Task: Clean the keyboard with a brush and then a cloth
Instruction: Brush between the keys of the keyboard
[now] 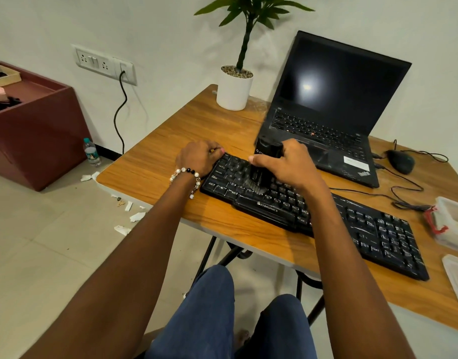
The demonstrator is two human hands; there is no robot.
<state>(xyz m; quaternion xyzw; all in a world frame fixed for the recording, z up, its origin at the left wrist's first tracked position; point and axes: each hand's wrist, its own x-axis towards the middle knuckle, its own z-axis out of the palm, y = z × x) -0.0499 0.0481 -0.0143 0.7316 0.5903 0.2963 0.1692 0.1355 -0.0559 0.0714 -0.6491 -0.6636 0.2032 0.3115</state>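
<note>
A black keyboard [352, 221] with white dust streaks lies diagonally on the wooden table [171, 151]. My right hand [287, 164] grips a black brush [264, 172] by its thick handle, and the blurred bristles touch the keys on the keyboard's left half. My left hand [199, 158], with a bead bracelet at the wrist, holds the keyboard's far left corner, fingers curled over its edge. No cloth is plainly visible.
An open black laptop [334, 107] stands behind the keyboard, next to a potted plant [234, 86]. A wired mouse [400, 160] and plastic containers [450, 224] sit at the right. Paper scraps litter the floor [124, 224] beside a maroon cabinet [36, 141] and a water bottle [92, 152].
</note>
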